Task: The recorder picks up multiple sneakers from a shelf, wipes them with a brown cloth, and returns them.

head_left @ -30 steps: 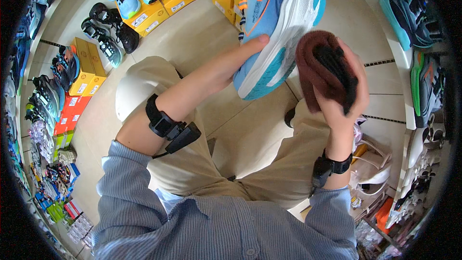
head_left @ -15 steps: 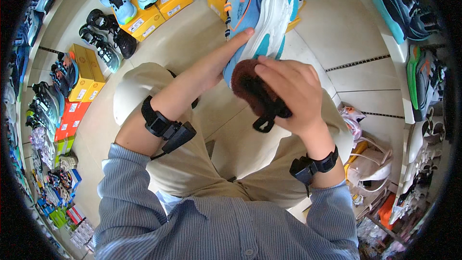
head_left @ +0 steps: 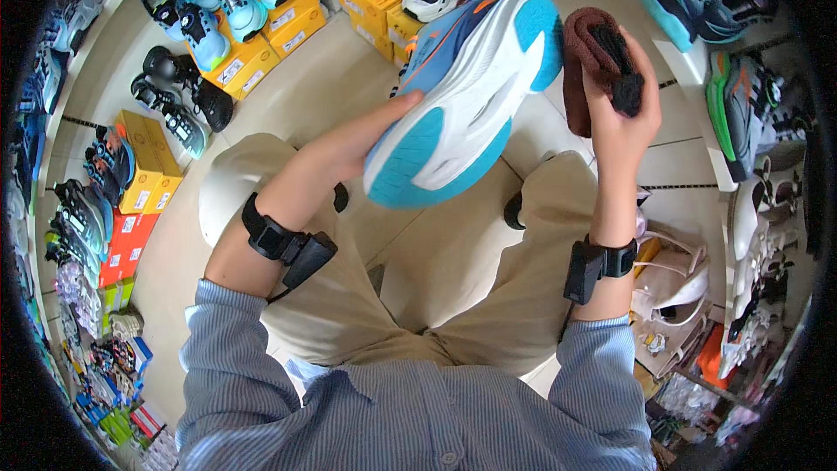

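Observation:
A blue running shoe (head_left: 475, 96) with orange trim is tilted so its white and teal sole faces up and to the right. My left hand (head_left: 375, 126) grips it from the left side, the thumb along the edge of the sole and the other fingers hidden behind the shoe. To the right of the toe my right hand (head_left: 629, 113) is closed around a folded brown cloth (head_left: 586, 61) with a black part against the fingers. A gap separates the cloth from the shoe.
Yellow shoeboxes (head_left: 253, 61) topped with pairs of sneakers stand ahead. Black sneakers (head_left: 187, 92) rest on the floor at the left. Shelves of shoes (head_left: 741, 113) curve along the right, with pale handbags (head_left: 671, 283) below. More boxes (head_left: 131, 244) line the left side.
The shoe has turned so that its whole sole shows. My right hand has drawn the cloth off the shoe and moved up and to the right with it.

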Demonstrator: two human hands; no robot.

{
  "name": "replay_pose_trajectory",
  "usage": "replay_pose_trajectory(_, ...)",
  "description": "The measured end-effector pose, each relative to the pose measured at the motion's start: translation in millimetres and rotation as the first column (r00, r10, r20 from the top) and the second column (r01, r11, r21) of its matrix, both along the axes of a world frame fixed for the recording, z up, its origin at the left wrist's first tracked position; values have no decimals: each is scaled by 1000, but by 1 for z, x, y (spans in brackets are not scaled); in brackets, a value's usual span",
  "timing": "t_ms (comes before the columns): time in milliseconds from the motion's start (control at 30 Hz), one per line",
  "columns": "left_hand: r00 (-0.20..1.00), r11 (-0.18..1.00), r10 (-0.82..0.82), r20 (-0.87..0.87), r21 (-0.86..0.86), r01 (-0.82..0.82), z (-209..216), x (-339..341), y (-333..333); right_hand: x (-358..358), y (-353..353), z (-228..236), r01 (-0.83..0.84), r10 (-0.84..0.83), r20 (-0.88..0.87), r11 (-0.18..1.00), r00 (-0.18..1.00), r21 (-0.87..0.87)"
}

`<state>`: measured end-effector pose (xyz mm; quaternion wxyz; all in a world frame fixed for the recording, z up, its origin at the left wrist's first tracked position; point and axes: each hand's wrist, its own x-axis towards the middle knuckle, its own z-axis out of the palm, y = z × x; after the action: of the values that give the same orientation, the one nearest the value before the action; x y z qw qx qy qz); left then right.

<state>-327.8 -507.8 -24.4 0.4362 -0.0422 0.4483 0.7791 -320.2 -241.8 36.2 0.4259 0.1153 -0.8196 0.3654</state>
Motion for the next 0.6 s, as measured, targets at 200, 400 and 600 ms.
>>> replay_pose_trajectory(200,996,981,-79,33,182,72,1,-10,-14,-7,4,9,-4,5,29,998,1000,-55)
replay_pose_trajectory(400,989,980,-133,60,158,122,-19,0,-12,11,-21,-8,135,-129,97,989,987,-62)
replay_pose_trajectory(600,991,991,-114,-63,56,118,0,15,1,32,-32,7,202,-203,-41,979,978,-33)
